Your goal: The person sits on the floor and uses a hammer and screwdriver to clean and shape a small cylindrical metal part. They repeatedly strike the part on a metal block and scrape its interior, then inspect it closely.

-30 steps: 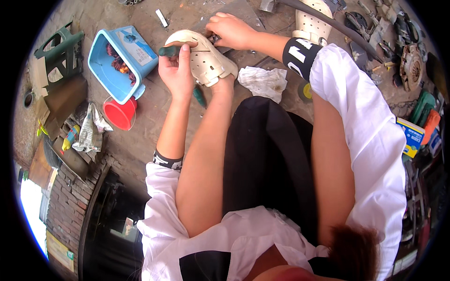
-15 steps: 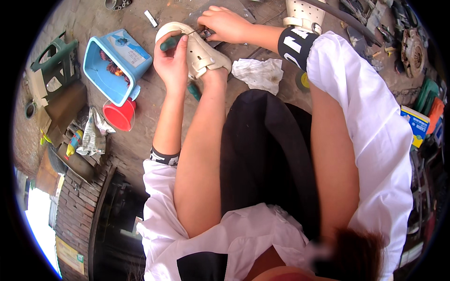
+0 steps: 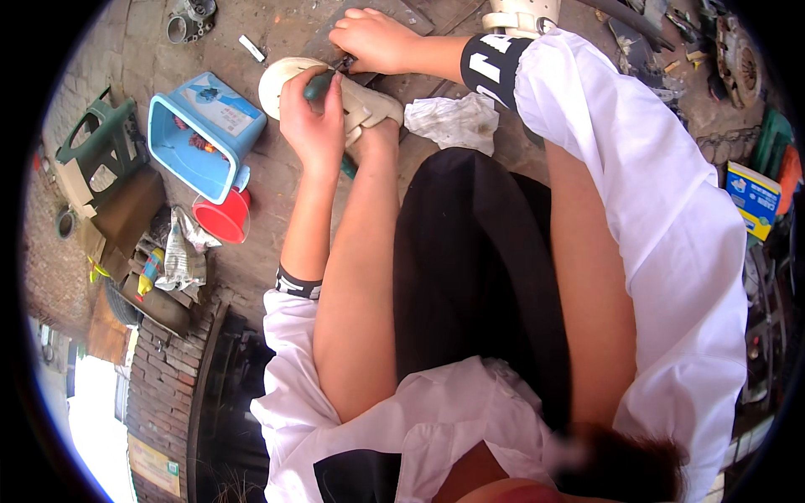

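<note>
I am gripping a green-handled screwdriver [image 3: 323, 84] in my clenched left hand [image 3: 314, 126], its tip lying by my foot in a pale sandal [image 3: 356, 101] on the ground. My right hand [image 3: 373, 40] is pinching something small at the tip. A slip could be jabbing those fingers or the foot.

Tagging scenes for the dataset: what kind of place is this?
Likely an outdoor repair or scrap workshop: bare ground strewn with metal parts, a blue plastic tub of bits, and a brick wall alongside.
</note>
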The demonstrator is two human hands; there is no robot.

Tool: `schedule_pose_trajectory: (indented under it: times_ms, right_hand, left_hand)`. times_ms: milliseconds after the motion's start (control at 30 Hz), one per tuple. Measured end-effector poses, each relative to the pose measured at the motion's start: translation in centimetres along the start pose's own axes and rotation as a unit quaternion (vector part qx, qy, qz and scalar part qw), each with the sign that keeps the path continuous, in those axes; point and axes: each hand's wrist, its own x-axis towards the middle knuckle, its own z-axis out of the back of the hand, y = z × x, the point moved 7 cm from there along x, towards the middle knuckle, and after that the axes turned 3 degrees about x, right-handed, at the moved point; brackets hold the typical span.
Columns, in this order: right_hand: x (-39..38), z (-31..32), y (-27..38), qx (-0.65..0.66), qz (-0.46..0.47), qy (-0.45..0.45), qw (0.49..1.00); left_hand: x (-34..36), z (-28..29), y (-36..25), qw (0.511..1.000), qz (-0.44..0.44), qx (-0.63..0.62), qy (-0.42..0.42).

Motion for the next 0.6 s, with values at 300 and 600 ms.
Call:
schedule_pose_trajectory:
  times_ms: [300,600]
  right_hand:
    - [-0.1,0.4,0.0,0.017,0.005,0.004,1.000]
    - [-0.4,0.9,0.1,0.019,0.027,-0.011,0.999]
  left_hand:
    - [-0.9,-0.8,-0.2,0.999,-0.029,0.020,0.032]
    - [-2.1,-1.8,-0.3,0.996,-0.075,0.052,0.025]
